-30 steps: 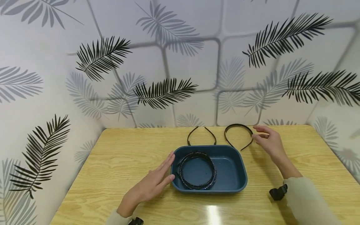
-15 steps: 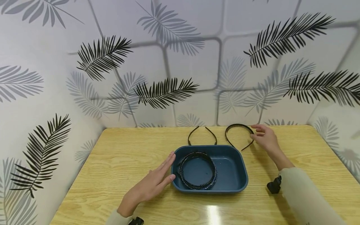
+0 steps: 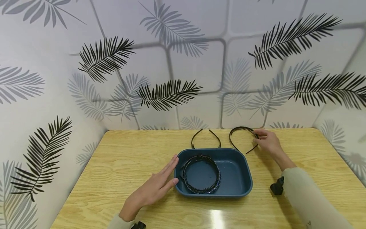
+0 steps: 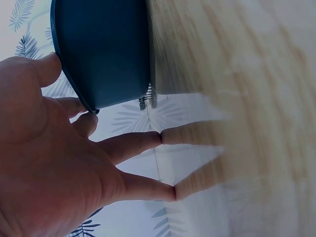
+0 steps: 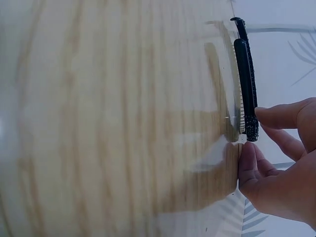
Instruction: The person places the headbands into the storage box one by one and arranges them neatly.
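My right hand (image 3: pixel 268 140) has the toothed black headband (image 3: pixel 242 128) between narrowed fingertips at its right side; the arc lies flat at the far edge of the wood-grain table (image 3: pixel 131 152), right of a thinner black headband (image 3: pixel 194 135). My left hand (image 3: pixel 155 189) is spread, fingers straight against the smooth blue rounded-corner tray (image 3: pixel 233 175). Dark, ridged, speckled hoops (image 3: pixel 201 191) stack in the tray's left half.

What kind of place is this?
Probably an indoor tabletop workspace, though I can't tell which room. There's a wood-patterned table with a leaf-patterned wall behind it, and a blue tub holding headbands.
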Demonstrator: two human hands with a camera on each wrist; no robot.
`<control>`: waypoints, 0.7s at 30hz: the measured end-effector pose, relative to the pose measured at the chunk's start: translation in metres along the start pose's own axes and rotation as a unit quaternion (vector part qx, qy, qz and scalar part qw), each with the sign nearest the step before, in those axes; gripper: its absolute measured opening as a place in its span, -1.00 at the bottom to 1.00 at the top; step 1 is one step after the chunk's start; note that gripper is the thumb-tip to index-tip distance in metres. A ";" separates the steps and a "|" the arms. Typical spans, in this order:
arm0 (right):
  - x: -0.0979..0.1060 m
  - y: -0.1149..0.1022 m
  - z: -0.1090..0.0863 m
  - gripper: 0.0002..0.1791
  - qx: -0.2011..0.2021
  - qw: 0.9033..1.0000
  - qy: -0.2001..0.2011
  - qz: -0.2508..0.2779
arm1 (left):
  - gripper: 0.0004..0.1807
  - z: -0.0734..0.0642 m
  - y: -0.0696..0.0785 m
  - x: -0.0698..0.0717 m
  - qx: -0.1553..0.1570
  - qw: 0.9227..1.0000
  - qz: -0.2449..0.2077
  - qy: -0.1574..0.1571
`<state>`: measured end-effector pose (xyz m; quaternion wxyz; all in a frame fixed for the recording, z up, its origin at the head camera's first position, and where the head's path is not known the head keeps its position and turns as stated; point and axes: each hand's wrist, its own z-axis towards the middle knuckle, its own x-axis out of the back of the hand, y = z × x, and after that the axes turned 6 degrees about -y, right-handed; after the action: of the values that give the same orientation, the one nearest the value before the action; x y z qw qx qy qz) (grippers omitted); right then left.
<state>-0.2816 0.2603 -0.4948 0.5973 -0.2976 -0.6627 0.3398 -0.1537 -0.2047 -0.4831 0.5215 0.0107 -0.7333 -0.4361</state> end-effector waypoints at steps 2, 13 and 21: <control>0.001 -0.001 0.000 -0.48 -0.006 1.000 -0.005 0.003 | -0.25 0.000 0.000 0.000 -0.001 1.000 -0.001 -0.001; 0.002 -0.001 0.004 -0.45 -0.018 0.999 -0.035 -0.007 | -0.25 0.000 0.000 -0.001 0.000 1.000 -0.001 0.003; 0.003 -0.001 0.003 -0.44 -0.014 0.999 -0.033 -0.021 | -0.25 0.000 0.001 0.000 0.001 1.000 0.001 0.001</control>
<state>-0.2851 0.2616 -0.4924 0.5779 -0.2801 -0.6931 0.3274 -0.1537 -0.2045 -0.4824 0.5223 0.0110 -0.7331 -0.4354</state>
